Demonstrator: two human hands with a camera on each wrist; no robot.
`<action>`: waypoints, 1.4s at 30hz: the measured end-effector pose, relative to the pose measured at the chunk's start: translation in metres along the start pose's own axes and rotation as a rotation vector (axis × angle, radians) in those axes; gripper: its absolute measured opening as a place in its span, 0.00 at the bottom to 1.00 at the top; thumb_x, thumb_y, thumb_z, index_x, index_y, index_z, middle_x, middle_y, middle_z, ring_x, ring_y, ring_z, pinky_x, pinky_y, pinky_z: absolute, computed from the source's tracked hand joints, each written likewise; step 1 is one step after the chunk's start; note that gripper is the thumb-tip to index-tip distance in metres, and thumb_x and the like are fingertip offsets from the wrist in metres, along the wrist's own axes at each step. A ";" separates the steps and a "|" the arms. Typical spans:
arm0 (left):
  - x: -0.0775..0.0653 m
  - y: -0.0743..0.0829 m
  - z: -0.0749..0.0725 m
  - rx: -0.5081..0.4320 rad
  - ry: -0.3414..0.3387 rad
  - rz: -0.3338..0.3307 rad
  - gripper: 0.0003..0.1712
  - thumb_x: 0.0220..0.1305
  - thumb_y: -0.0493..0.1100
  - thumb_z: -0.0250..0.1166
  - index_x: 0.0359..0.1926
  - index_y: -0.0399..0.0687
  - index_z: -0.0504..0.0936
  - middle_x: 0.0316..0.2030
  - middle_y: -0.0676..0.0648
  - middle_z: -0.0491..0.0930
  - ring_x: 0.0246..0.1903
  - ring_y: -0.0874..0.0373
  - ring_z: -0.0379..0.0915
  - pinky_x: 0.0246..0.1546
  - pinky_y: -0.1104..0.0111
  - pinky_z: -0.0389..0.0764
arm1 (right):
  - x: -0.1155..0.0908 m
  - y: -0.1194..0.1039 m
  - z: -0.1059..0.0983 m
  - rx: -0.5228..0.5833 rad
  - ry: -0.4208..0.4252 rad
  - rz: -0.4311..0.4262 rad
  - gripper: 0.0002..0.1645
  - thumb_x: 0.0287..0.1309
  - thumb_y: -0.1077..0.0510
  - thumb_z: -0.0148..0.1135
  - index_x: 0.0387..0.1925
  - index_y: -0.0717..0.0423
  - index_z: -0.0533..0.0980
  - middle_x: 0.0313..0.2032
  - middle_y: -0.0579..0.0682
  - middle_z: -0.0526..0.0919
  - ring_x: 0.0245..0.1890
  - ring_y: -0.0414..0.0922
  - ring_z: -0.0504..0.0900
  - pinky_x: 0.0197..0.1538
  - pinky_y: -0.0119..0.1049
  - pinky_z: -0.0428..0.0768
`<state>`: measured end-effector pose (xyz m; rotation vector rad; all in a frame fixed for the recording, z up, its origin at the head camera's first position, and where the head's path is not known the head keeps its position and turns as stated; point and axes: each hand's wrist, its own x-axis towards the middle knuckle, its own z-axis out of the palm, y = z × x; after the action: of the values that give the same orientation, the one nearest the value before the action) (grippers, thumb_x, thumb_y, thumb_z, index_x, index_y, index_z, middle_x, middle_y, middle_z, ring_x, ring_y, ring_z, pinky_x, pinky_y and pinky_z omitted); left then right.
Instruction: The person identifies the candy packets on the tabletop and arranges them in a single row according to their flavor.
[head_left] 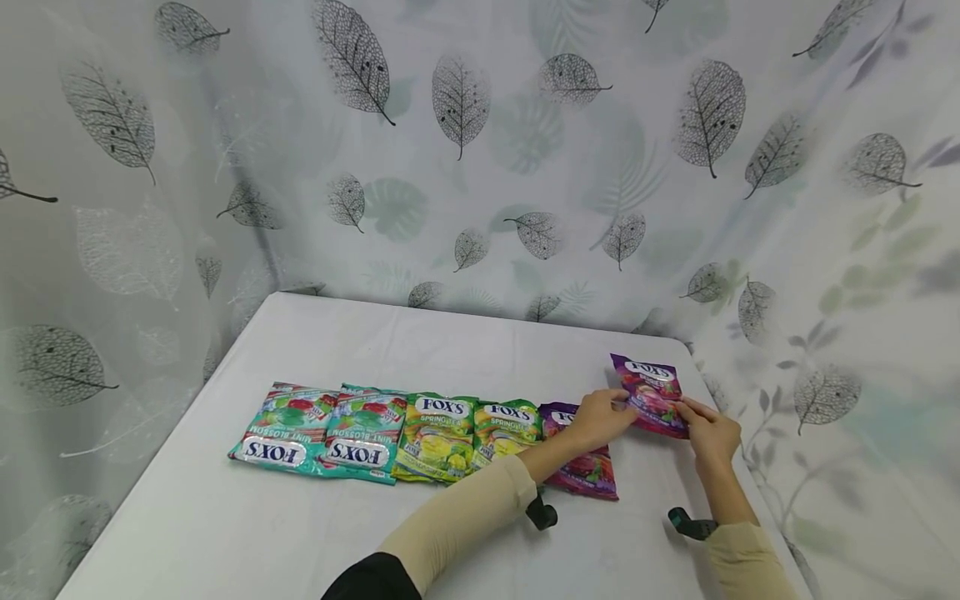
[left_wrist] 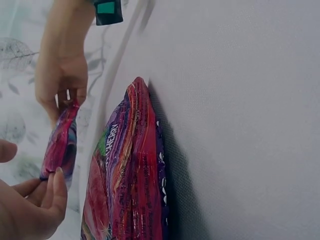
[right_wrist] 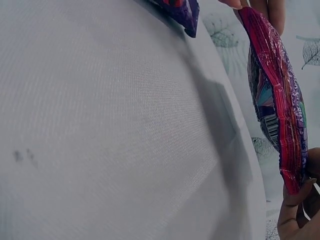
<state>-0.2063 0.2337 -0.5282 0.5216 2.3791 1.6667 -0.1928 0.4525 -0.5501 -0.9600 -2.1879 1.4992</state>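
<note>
Both hands hold a purple Fox's candy bag [head_left: 649, 392] above the right part of the table. My left hand [head_left: 603, 419] pinches its left side, and my right hand [head_left: 711, 433] pinches the lower right edge. Seen edge-on in the right wrist view, the bag [right_wrist: 280, 100] hangs off the table surface between both hands' fingertips. Another purple Fox's bag [head_left: 588, 473] lies on the table, partly hidden beneath my left forearm. To its left in a row lie two yellow-green Springtea bags [head_left: 435, 437] and two teal Mint Blossom bags [head_left: 288, 425], the teal ones with lettering upside down.
A white cloth covers the table [head_left: 360, 342], whose right edge runs close beside my right hand. Leaf-printed curtains [head_left: 480, 192] stand behind and at both sides. Dark wrist-camera mounts [head_left: 542, 510] sit on both wrists.
</note>
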 end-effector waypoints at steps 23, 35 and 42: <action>-0.028 0.001 0.009 -0.054 0.046 0.049 0.24 0.69 0.44 0.66 0.64 0.43 0.82 0.44 0.51 0.85 0.37 0.70 0.77 0.38 0.76 0.79 | -0.019 0.007 -0.008 0.033 0.013 -0.024 0.27 0.66 0.43 0.71 0.58 0.57 0.84 0.53 0.41 0.87 0.71 0.49 0.71 0.64 0.36 0.75; -0.045 -0.001 0.014 -0.041 0.054 0.073 0.26 0.68 0.44 0.66 0.65 0.40 0.81 0.46 0.50 0.85 0.41 0.69 0.78 0.40 0.77 0.79 | -0.030 0.012 -0.016 -0.020 0.009 -0.043 0.29 0.67 0.42 0.69 0.59 0.57 0.83 0.62 0.50 0.83 0.69 0.51 0.73 0.53 0.24 0.75; -0.056 -0.004 0.017 -0.005 0.025 0.115 0.28 0.67 0.44 0.66 0.66 0.37 0.79 0.48 0.49 0.85 0.42 0.69 0.77 0.44 0.77 0.78 | -0.039 0.017 -0.021 -0.010 0.009 -0.057 0.28 0.66 0.42 0.71 0.57 0.57 0.84 0.51 0.38 0.87 0.69 0.51 0.73 0.58 0.26 0.77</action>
<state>-0.1495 0.2255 -0.5408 0.6527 2.4031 1.7358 -0.1461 0.4437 -0.5530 -0.8975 -2.2000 1.4569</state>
